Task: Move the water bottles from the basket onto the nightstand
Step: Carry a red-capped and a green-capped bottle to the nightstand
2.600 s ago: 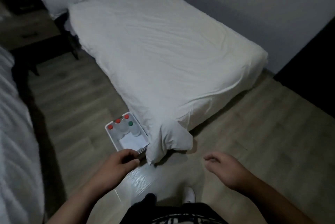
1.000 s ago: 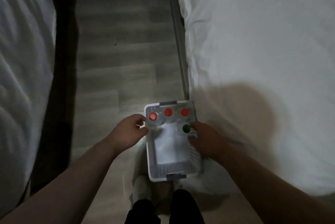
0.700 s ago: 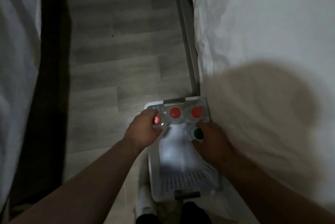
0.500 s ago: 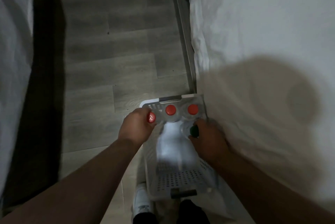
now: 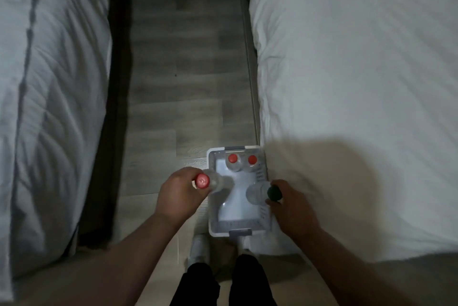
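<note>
Wooden floor [image 5: 188,82] between beds [image 5: 347,82] holds the basket [image 5: 239,232]; fingers of the left hand [image 5: 178,196] curl round a red-capped bottle [image 5: 202,181], those of the right hand [image 5: 292,209] round a green-capped bottle [image 5: 257,193], so lifting out seems underway, the carry to the nightstand next

Four water bottles [image 5: 254,194] (three red-capped bottles [image 5: 202,181] [image 5: 233,158] [image 5: 252,160], one green-capped bottle [image 5: 273,193]), one basket [image 5: 235,226], two beds [image 5: 49,107] [image 5: 347,70], two hands [image 5: 177,197] [image 5: 295,209]

Wht basket [image 5: 223,226]; red caps [image 5: 233,158] x3; grn cap [image 5: 273,193].
</note>
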